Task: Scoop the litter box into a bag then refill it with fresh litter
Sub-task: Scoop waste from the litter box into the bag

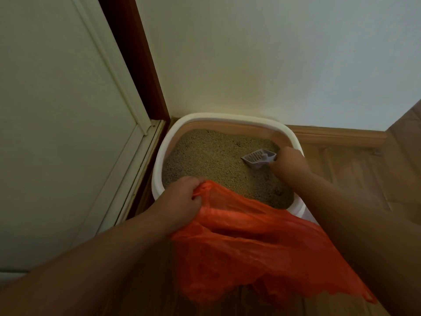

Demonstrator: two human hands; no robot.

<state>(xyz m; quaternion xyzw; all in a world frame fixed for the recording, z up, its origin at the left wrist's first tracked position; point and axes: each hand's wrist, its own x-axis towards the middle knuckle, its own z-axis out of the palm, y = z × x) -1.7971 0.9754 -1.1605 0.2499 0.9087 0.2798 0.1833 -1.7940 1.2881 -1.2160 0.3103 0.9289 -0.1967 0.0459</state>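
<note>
A white litter box (159, 160) stands in the corner, filled with tan litter (211, 156). My left hand (182, 201) grips the bunched edge of an orange plastic bag (246, 247) over the box's near rim. The bag hangs down across the front of the box and hides its near edge. My right hand (289, 165) holds the handle of a grey slotted scoop (258, 157). The scoop's blade lies on the litter at the right side of the box.
A pale wall (273, 65) rises directly behind the box. A white door (57, 110) with a dark red frame (136, 65) stands at the left. Wooden floor (353, 169) and a wooden skirting board (337, 135) lie to the right.
</note>
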